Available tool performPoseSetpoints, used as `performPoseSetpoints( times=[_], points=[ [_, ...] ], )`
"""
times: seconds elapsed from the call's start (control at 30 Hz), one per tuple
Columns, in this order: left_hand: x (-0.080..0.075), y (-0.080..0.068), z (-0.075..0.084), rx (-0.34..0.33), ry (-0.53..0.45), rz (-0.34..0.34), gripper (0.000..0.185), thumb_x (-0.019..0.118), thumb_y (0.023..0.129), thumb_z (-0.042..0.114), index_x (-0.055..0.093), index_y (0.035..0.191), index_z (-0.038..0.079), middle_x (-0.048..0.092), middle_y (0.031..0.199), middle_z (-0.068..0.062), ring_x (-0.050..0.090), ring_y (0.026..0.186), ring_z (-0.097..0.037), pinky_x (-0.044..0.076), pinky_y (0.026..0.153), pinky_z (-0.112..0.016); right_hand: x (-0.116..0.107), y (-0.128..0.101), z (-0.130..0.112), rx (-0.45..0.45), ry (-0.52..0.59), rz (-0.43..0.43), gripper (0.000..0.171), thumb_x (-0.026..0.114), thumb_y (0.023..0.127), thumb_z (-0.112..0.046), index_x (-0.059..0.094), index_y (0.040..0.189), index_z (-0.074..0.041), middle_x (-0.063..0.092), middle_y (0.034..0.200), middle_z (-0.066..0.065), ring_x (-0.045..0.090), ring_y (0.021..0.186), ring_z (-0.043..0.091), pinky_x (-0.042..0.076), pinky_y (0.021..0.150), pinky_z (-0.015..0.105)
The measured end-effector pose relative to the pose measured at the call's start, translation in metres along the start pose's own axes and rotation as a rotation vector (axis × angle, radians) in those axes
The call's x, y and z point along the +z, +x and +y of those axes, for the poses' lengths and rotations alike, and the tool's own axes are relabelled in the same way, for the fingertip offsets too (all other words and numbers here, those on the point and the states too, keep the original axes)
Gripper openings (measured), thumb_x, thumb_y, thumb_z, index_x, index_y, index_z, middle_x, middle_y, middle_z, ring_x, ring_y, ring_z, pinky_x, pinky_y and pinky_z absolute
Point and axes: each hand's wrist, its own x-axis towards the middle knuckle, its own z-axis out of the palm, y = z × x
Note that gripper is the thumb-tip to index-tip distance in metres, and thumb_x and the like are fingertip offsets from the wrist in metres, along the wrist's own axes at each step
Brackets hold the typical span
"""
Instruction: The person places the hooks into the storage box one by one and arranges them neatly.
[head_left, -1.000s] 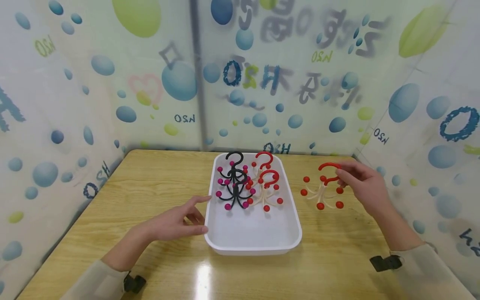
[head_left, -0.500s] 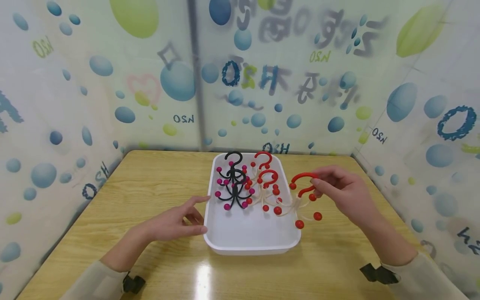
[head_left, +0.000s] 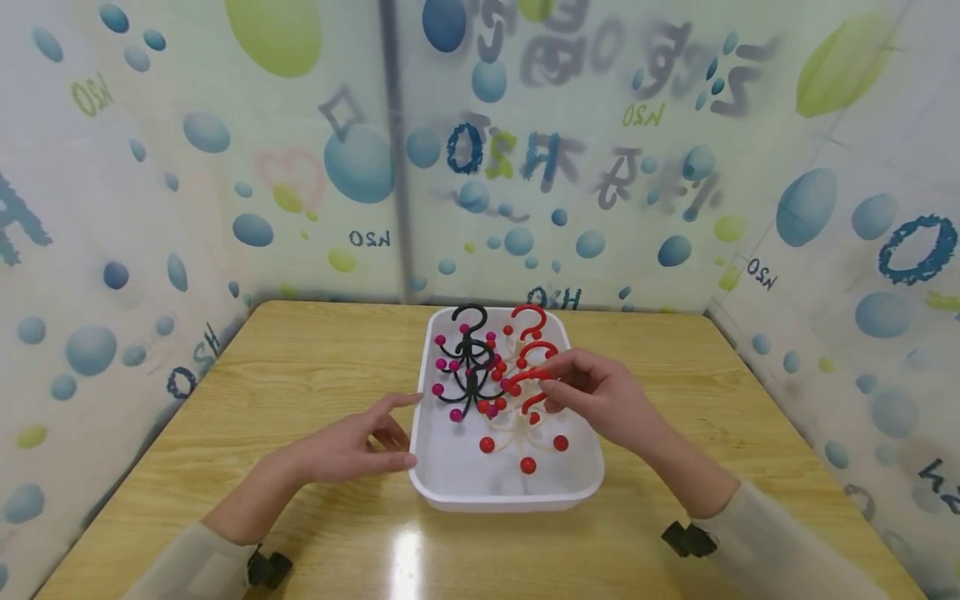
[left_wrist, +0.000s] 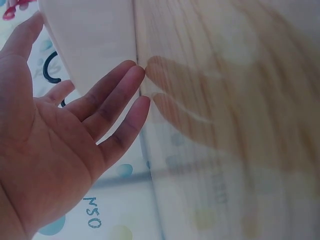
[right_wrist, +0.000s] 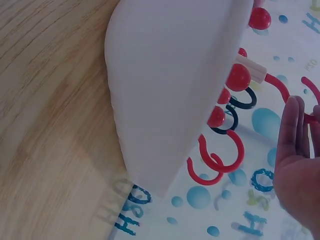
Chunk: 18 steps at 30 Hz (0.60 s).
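My right hand pinches the red hook of a multi-armed hook hanger. Thin cream arms tipped with red balls spread below that hook, over the front half of a white tray. In the right wrist view the fingers of the right hand appear at the right edge, on the red hook. Against the tray's left side rests my left hand, its fingers loosely extended and touching the rim. From the left wrist, the same left hand shows a bare palm with nothing in it.
Inside the tray, black hangers with magenta balls stand at the left. Red-hooked hangers with cream arms stand at the back right. The tray sits on a wooden table, with patterned walls behind and at both sides.
My right hand has carried the red-hooked hanger leftward, from beside the tray across its right rim to over the inside. The left hand has stayed at the left rim.
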Motion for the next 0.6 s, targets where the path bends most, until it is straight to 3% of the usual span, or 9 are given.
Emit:
performPoseSetpoints(
  times=[0.13, 0.33, 0.5, 0.6],
  points=[
    [0.000, 0.001, 0.000, -0.001, 0.001, -0.002, 0.089, 0.076, 0.103, 0.049, 0.028, 0.173, 0.021, 0.076, 0.120, 0.000, 0.070, 0.113, -0.018, 0.060, 0.098, -0.039, 0.008, 0.006, 0.003, 0.018, -0.001, -0.017, 0.023, 0.075, 0.105, -0.016, 0.075, 0.127, -0.012, 0.078, 0.114, 0.017, 0.077, 0.091, 0.024, 0.065, 0.082, 0.026],
    [-0.001, 0.002, 0.000, 0.000, 0.002, 0.000, 0.089, 0.076, 0.103, 0.048, 0.028, 0.173, 0.021, 0.076, 0.119, 0.001, 0.070, 0.113, -0.017, 0.059, 0.099, -0.043, 0.013, 0.012, 0.006, 0.054, -0.045, -0.046, 0.022, 0.075, 0.105, -0.016, 0.076, 0.127, -0.015, 0.080, 0.108, 0.007, 0.076, 0.091, 0.024, 0.067, 0.085, 0.034],
    [-0.001, 0.002, -0.001, -0.006, -0.001, 0.001, 0.089, 0.077, 0.103, 0.047, 0.028, 0.173, 0.021, 0.076, 0.120, 0.000, 0.069, 0.114, -0.017, 0.059, 0.100, -0.045, 0.014, 0.016, 0.011, 0.094, -0.086, -0.092, 0.023, 0.077, 0.104, -0.020, 0.077, 0.127, -0.015, 0.080, 0.115, 0.005, 0.076, 0.096, 0.018, 0.066, 0.087, 0.032],
    [-0.001, 0.002, -0.001, -0.010, -0.001, 0.000, 0.089, 0.076, 0.103, 0.048, 0.027, 0.173, 0.022, 0.076, 0.120, 0.000, 0.069, 0.114, -0.017, 0.059, 0.100, -0.044, 0.014, 0.018, 0.015, 0.107, -0.095, -0.109, 0.022, 0.078, 0.103, -0.019, 0.078, 0.125, -0.014, 0.079, 0.117, 0.006, 0.076, 0.097, 0.017, 0.067, 0.091, 0.038]
  ],
)
